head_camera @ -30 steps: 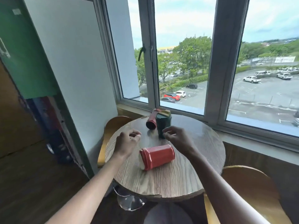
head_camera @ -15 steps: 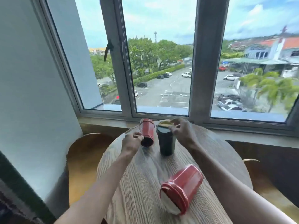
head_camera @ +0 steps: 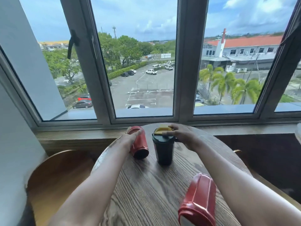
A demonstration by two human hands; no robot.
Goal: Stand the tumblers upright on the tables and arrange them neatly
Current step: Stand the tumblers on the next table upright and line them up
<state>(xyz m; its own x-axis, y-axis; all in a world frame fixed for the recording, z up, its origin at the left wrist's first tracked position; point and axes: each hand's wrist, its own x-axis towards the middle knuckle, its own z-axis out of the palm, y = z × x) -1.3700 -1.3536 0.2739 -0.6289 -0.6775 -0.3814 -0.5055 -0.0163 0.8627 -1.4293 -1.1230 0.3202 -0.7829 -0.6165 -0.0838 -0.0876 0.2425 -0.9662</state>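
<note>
On the round wooden table [head_camera: 146,185] a dark green tumbler [head_camera: 163,149] with a yellow lid flap stands upright at the far side. My right hand [head_camera: 182,136] rests on its lid, fingers on the flap. Just left of it a red tumbler [head_camera: 140,144] lies tilted with its dark bottom end toward me; my left hand [head_camera: 130,139] is wrapped around its left side. A second, larger red tumbler [head_camera: 197,201] lies on its side near the table's front edge, below my right forearm.
A wooden chair back [head_camera: 55,176] curves at the table's left, and another chair edge [head_camera: 237,151] shows at the right. The window sill [head_camera: 81,136] and large windows stand directly behind the table. A white wall [head_camera: 14,144] is at the left.
My head has moved closer, so the table fills more of the view. My left hand has closed around the far red tumbler, and my right hand has settled on the green tumbler's lid.
</note>
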